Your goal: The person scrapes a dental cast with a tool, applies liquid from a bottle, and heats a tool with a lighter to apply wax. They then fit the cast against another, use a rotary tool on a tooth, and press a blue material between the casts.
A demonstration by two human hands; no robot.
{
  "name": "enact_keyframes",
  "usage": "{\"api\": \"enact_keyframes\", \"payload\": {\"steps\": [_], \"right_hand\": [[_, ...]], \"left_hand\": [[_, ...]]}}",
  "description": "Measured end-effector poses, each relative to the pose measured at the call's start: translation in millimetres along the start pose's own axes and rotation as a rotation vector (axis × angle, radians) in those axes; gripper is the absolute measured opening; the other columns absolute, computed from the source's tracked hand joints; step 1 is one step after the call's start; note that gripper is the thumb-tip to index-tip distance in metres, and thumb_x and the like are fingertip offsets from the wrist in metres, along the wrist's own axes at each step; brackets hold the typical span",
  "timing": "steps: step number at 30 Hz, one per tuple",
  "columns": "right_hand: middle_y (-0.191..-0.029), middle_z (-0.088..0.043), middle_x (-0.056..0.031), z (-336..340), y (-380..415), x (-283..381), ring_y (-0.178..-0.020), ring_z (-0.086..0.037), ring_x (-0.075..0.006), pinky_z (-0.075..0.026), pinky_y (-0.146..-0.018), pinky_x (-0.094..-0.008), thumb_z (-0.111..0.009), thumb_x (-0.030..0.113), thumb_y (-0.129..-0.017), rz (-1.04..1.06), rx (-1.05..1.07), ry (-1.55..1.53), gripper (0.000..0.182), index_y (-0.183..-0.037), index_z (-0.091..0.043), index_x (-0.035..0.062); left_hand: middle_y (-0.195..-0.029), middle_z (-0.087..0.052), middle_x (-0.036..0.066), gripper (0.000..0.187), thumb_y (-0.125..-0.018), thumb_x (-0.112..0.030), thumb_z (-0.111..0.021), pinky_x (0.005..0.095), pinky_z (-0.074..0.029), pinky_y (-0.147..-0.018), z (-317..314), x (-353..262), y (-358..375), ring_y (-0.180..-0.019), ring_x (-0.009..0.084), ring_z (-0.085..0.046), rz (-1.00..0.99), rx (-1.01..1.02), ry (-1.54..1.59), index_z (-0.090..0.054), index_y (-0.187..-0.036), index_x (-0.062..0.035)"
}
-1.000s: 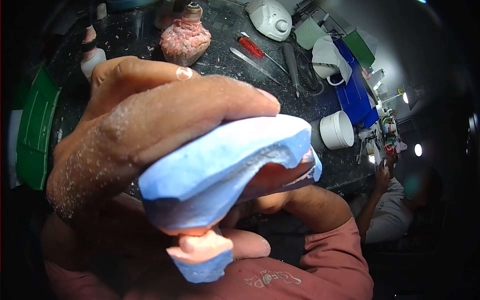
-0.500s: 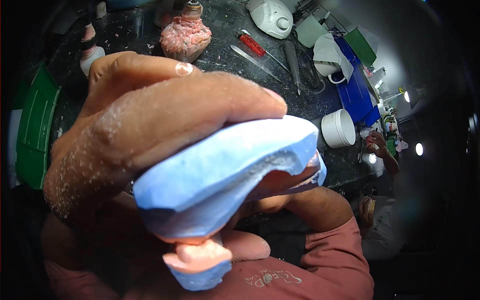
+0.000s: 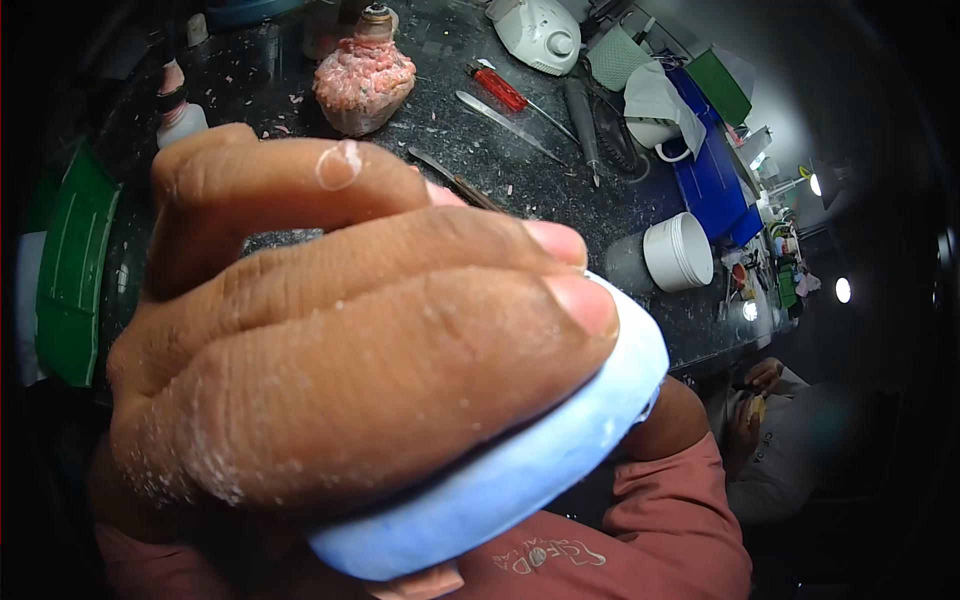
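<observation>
- Blue dental cast (image 3: 520, 470), raised close to the camera above the counter (image 3: 520, 185), only its rounded pale-blue edge showing below and right of the fingers (image 3: 560, 300).
- Left hand (image 3: 340, 350) wrapped over the top of the cast, fingers together and clamped on it, skin dusted with white powder.
- Right hand hidden behind the cast; only a forearm and a pink sleeve (image 3: 690, 500) showing, so grip cannot be told.
- Behind, on the dark speckled counter: pink wax-caked burner (image 3: 362, 82), red-handled screwdriver (image 3: 500, 90), metal spatula (image 3: 505, 125), white round tub (image 3: 678, 252), white mug (image 3: 655, 135).
- Green tray (image 3: 68, 270) at the counter's left edge.
- Another person (image 3: 775, 440) seated at lower right, hands near the chest.
</observation>
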State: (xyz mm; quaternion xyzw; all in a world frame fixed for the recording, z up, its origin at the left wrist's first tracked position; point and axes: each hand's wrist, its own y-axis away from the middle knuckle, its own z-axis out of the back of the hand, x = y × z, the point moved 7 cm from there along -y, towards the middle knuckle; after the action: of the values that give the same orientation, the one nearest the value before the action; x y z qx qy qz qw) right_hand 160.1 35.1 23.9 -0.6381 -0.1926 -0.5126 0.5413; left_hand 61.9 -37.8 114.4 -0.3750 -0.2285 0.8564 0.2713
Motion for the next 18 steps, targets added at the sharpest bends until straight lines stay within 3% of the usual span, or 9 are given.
{"api": "enact_keyframes", "payload": {"steps": [4,7,9,10,12,13,15,18], "right_hand": [[-0.138,-0.048,-0.0199,-4,-7,28,-0.122,-0.052,-0.0249,-0.039,-0.102,-0.0352,-0.075,0.02,-0.08,0.14,0.011,-0.049,0.079,-0.143,-0.033,-0.0048],[-0.138,-0.048,-0.0205,-3,-1,2,-0.122,-0.052,-0.0255,-0.039,-0.102,-0.0353,-0.074,0.02,-0.08,0.007,0.012,0.051,0.078,-0.142,-0.034,-0.0049],[-0.138,-0.048,-0.0209,-4,-6,14,-0.123,-0.051,-0.0261,-0.039,-0.102,-0.0357,-0.074,0.02,-0.08,0.214,-0.045,-0.109,0.077,-0.142,-0.035,-0.005],[-0.138,-0.048,-0.0209,-5,-7,22,-0.123,-0.051,-0.0261,-0.039,-0.102,-0.0357,-0.074,0.02,-0.08,0.215,-0.046,-0.11,0.077,-0.142,-0.035,-0.005],[-0.138,-0.048,-0.0212,-4,-14,30,-0.123,-0.051,-0.0266,-0.039,-0.103,-0.0362,-0.075,0.021,-0.08,-0.031,-0.058,0.056,0.077,-0.141,-0.035,-0.0051],[-0.138,-0.048,-0.0212,-3,-14,28,-0.123,-0.051,-0.0266,-0.039,-0.103,-0.0362,-0.075,0.021,-0.08,-0.031,-0.058,0.055,0.077,-0.141,-0.035,-0.0051],[-0.139,-0.047,-0.0215,-3,-11,33,-0.124,-0.05,-0.0271,-0.038,-0.103,-0.0368,-0.074,0.02,-0.08,0.173,0.003,0.025,0.076,-0.141,-0.036,-0.0053],[-0.14,-0.046,-0.0214,-2,-8,8,-0.125,-0.05,-0.0273,-0.038,-0.103,-0.0371,-0.074,0.02,-0.08,0.176,0.006,-0.067,0.075,-0.14,-0.037,-0.0055]], "left_hand": [[-0.114,-0.06,0.005,0.065,-0.065,-0.009,-0.079,0.0347,-0.049,-0.087,4,-3,2,-0.102,0.0208,-0.054,0.024,-0.031,-0.014,-0.051,-0.123,-0.0174],[-0.112,-0.06,0.004,0.061,-0.067,-0.009,-0.078,0.033,-0.049,-0.087,6,-9,-3,-0.102,0.0201,-0.055,0.052,-0.003,-0.039,-0.052,-0.122,-0.0177],[-0.113,-0.06,0.005,0.062,-0.067,-0.009,-0.078,0.0333,-0.049,-0.087,8,-8,-5,-0.102,0.0204,-0.055,0.053,0.018,-0.032,-0.051,-0.123,-0.0175],[-0.114,-0.059,0.005,0.064,-0.067,-0.009,-0.079,0.0337,-0.049,-0.088,9,-7,-4,-0.102,0.0206,-0.055,0.054,0.037,-0.024,-0.051,-0.123,-0.0173],[-0.116,-0.059,0.006,0.066,-0.067,-0.009,-0.08,0.0343,-0.049,-0.088,10,-5,-4,-0.101,0.0211,-0.056,0.056,0.076,-0.008,-0.05,-0.125,-0.0169],[-0.117,-0.058,0.006,0.067,-0.066,-0.009,-0.08,0.0346,-0.049,-0.088,9,-4,-3,-0.101,0.0213,-0.056,0.058,0.096,0.001,-0.049,-0.125,-0.0167],[-0.117,-0.058,0.007,0.068,-0.066,-0.008,-0.08,0.0351,-0.05,-0.089,6,-3,-3,-0.101,0.0214,-0.056,0.027,0.077,-0.013,-0.049,-0.126,-0.0164],[-0.117,-0.058,0.007,0.069,-0.065,-0.005,-0.079,0.0351,-0.05,-0.091,6,-5,-3,-0.103,0.0215,-0.055,0.015,0.067,-0.009,-0.049,-0.125,-0.0161]]}}
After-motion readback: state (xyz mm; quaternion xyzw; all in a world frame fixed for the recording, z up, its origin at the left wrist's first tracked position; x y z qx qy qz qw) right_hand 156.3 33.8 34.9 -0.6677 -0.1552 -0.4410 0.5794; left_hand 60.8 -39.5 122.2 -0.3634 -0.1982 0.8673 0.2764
